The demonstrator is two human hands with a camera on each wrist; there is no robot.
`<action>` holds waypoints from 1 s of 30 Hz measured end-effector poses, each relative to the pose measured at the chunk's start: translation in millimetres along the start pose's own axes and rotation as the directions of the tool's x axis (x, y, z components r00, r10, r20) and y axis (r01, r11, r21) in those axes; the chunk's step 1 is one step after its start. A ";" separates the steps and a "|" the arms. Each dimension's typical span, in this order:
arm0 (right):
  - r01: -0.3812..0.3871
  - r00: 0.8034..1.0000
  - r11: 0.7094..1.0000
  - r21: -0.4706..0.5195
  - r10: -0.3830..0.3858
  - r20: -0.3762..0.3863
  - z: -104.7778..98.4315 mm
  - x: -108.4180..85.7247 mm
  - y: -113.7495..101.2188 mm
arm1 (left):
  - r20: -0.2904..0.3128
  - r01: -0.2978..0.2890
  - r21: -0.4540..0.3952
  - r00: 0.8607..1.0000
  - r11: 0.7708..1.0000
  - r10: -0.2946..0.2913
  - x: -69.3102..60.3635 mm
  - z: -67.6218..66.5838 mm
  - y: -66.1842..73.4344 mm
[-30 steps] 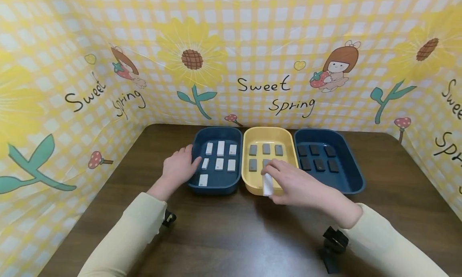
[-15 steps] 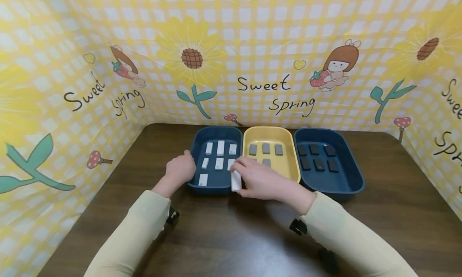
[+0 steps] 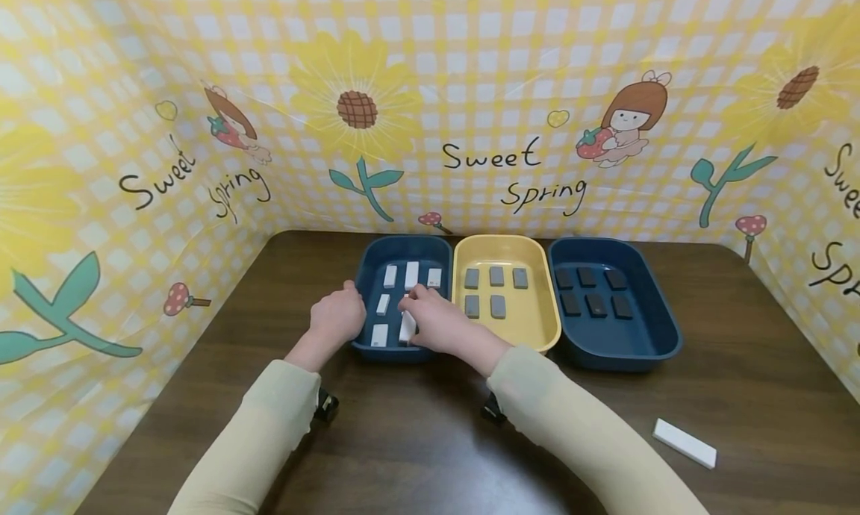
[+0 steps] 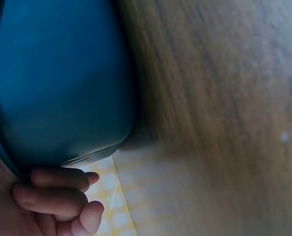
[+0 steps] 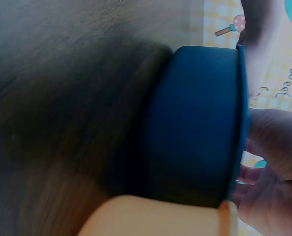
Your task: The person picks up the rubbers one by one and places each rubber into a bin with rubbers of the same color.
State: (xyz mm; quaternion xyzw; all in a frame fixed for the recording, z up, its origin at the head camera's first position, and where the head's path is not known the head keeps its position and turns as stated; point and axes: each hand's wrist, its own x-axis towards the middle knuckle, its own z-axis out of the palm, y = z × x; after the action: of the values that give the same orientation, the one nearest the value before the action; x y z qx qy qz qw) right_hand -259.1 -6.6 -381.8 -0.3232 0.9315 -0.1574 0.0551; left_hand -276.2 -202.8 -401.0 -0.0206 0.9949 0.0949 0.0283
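In the head view, my right hand pinches a small white rectangular block between thumb and fingers, low inside the left blue tray. Several white blocks lie in rows in that tray; the hand hides part of the middle row. My left hand holds the tray's left rim with curled fingers, which show outside the wall in the left wrist view. The right wrist view has the tray's outer wall in front, with the held block out of sight.
A yellow tray with several grey blocks stands in the middle. To its right is another blue tray holding several black blocks. A longer white block lies on the brown table at the right front.
My right hand has carried the white block left, from over the yellow tray into the left blue tray. The left hand's fingers have curled in more. The long white block on the table has come into sight.
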 end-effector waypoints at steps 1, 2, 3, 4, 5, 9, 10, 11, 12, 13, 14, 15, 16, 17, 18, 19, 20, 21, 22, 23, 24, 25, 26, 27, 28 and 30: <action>-0.002 1.000 1.000 -0.006 0.002 0.011 2.0 3.3 0.2 | -0.001 0.001 -0.001 1.000 1.000 -0.001 0.2 -0.4 0.2; -0.005 1.000 1.000 -0.008 0.006 0.025 3.0 5.9 0.1 | -0.002 0.001 -0.002 1.000 1.000 -0.001 0.3 -0.8 0.3; -0.001 0.999 1.000 -0.009 0.002 0.041 4.0 8.7 0.4 | -0.001 0.003 -0.004 1.000 1.000 -0.003 0.6 -1.1 0.4; 0.003 0.998 1.000 -0.006 -0.003 0.055 5.1 11.2 0.7 | 0.000 0.004 -0.005 1.000 1.000 -0.004 1.0 -1.4 0.5; 0.005 0.997 1.000 0.000 -0.004 0.072 5.7 13.5 1.0 | 0.003 0.004 -0.006 1.000 1.000 -0.004 1.4 -1.6 0.5; 0.000 0.990 1.000 0.030 -0.004 0.144 8.8 20.5 1.8 | 0.020 0.012 -0.007 1.000 1.000 -0.012 2.9 -0.9 -0.1; -0.007 0.987 0.999 0.037 0.001 0.158 9.5 21.7 1.7 | 0.022 0.014 -0.008 1.000 1.000 -0.013 3.1 -0.5 -0.3; -0.014 0.985 0.999 0.041 0.007 0.170 10.1 22.8 1.4 | 0.023 0.016 -0.008 1.000 1.000 -0.016 3.1 -0.2 -0.5; -0.022 0.983 0.999 0.042 0.013 0.182 10.8 23.6 1.2 | 0.024 0.017 -0.010 1.000 1.000 -0.017 3.0 0.0 -0.6; -0.031 0.981 0.998 0.046 0.022 0.191 11.3 24.5 0.9 | 0.023 0.018 -0.008 1.000 1.000 -0.018 3.0 0.2 -0.7; -0.040 0.980 0.998 0.047 0.030 0.199 11.6 25.2 0.5 | 0.023 0.018 -0.008 1.000 1.000 -0.018 2.9 0.4 -0.7; -0.046 0.978 0.998 0.046 0.036 0.204 11.8 25.5 0.0 | 0.020 0.018 -0.008 1.000 1.000 -0.017 2.8 0.4 -0.7; -0.049 0.977 0.998 0.042 0.040 0.208 11.9 26.4 -0.5 | 0.018 0.019 -0.011 1.000 1.000 -0.019 2.6 0.4 -1.0; -0.053 0.977 0.998 0.039 0.044 0.211 12.2 27.2 -1.0 | 0.017 0.020 -0.011 1.000 1.000 -0.020 2.6 0.3 -1.5; -0.057 0.976 0.998 0.038 0.048 0.212 12.4 28.0 -1.3 | 0.012 0.020 -0.010 1.000 1.000 -0.019 2.6 0.3 -1.9; -0.059 0.976 0.998 0.037 0.050 0.211 12.7 28.7 -1.5 | 0.004 0.019 -0.006 1.000 1.000 -0.019 2.7 0.3 -2.4; -0.061 0.977 0.998 0.035 0.052 0.208 13.1 29.4 -1.8 | 0.003 0.019 -0.007 1.000 1.000 -0.019 2.7 0.3 -2.7; -0.064 0.977 0.997 0.036 0.055 0.206 13.5 29.8 -2.0 | 0.002 0.020 -0.007 1.000 1.000 -0.020 2.8 0.5 -3.0; -0.064 0.978 0.997 0.033 0.056 0.203 14.1 30.3 -1.9 | 0.000 0.020 -0.007 1.000 1.000 -0.020 2.9 0.7 -3.2; -0.068 0.978 0.997 0.033 0.060 0.201 14.6 30.3 -1.7 | -0.002 0.020 -0.007 1.000 1.000 -0.020 2.9 0.8 -3.3; -0.070 0.978 0.997 0.033 0.062 0.198 15.0 30.4 -1.5 | -0.004 0.021 -0.007 1.000 1.000 -0.021 2.8 1.0 -3.1; -0.070 0.979 0.997 0.031 0.063 0.195 15.4 30.2 -1.3 | -0.002 0.023 -0.008 1.000 1.000 -0.023 2.7 1.4 -3.1; -0.070 0.979 0.997 0.030 0.063 0.192 15.7 30.0 -0.9 | 0.001 0.024 -0.011 1.000 1.000 -0.024 2.6 1.6 -2.8; -0.072 0.980 0.997 0.030 0.065 0.191 15.9 29.6 -0.5 | -0.001 0.024 -0.011 1.000 1.000 -0.024 2.6 1.8 -2.5; -0.073 0.980 0.997 0.031 0.066 0.188 16.1 29.2 0.0 | -0.004 0.021 -0.011 1.000 1.000 -0.021 2.6 1.8 -2.2; -0.078 0.981 0.996 0.037 0.070 0.183 15.7 28.6 1.0 | -0.007 0.018 -0.012 1.000 1.000 -0.018 2.6 1.7 -1.4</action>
State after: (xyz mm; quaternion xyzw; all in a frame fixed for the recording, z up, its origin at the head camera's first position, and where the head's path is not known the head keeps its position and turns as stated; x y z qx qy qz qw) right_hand -278.9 -27.6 -397.0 -0.3002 0.9302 -0.1458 0.1526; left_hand -278.6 -203.9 -403.1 -0.0300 0.9941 0.1006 0.0256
